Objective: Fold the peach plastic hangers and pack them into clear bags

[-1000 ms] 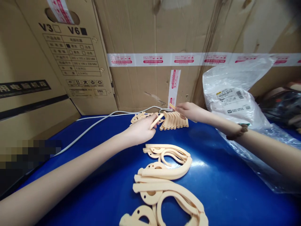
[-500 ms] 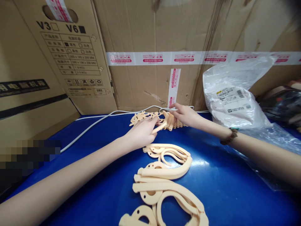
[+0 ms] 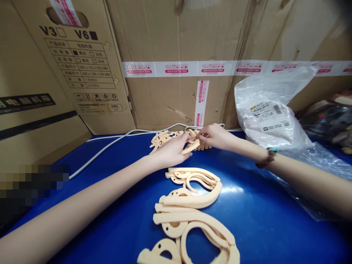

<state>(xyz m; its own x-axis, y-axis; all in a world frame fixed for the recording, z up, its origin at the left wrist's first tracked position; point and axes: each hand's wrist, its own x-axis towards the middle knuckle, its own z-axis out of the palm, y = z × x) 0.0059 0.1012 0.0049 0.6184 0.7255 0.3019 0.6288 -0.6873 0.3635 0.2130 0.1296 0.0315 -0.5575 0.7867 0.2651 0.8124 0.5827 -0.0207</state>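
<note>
The left hand (image 3: pixel 172 150) is closed around a curved cream piece (image 3: pixel 191 147), which lies across its fingers and sticks out toward the right hand (image 3: pixel 216 136). That piece's free end sits in the narrow space between the two hands, close to the right fingertips. The right fingers are bent downward just beside it; I cannot tell whether they pinch anything (the fingertips are too small and partly hidden).

Under and beside the right hand, near the tabletop's far edge, a row of similar curved pieces (image 3: pixel 205 147) lies side by side. Beyond the left hand, also by that far edge, is a loose heap of small cream parts (image 3: pixel 161 138). Nearer than both hands, folded cream assemblies (image 3: pixel 192 201) with curved arms and holed round ends run from the middle of the blue tabletop (image 3: pixel 264 205) toward its near side.

A pale cable (image 3: pixel 110 148) winds along the far edge and down the left side. Cardboard (image 3: pixel 170 36) stands behind the far edge, a printed carton (image 3: pixel 82 106) at the far left corner. Toward the far right corner rests a labelled plastic bag (image 3: pixel 271 126).
</note>
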